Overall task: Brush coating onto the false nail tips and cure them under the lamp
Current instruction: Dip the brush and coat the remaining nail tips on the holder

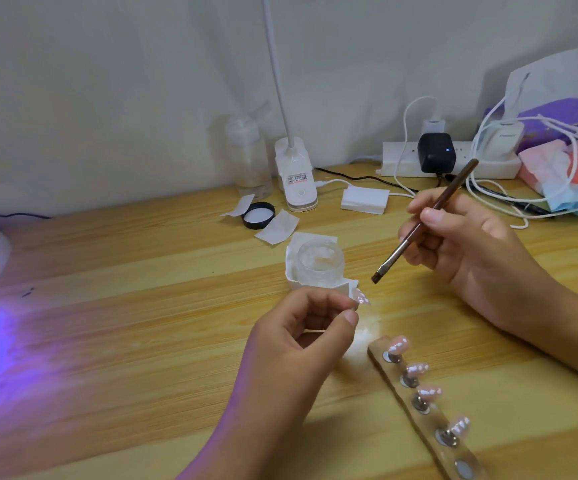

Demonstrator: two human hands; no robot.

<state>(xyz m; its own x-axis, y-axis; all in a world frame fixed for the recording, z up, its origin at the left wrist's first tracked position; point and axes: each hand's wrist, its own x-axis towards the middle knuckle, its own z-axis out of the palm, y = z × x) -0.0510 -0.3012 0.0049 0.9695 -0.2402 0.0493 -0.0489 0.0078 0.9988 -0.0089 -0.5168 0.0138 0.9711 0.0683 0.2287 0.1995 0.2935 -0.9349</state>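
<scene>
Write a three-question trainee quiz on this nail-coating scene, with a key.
1. True or false: the jar is capped.
2. How many nail tips sit on the strip? A) three B) four C) six
3. Fill in: the right hand holds the ____.
Key: 1 false; 2 B; 3 brush.
</scene>
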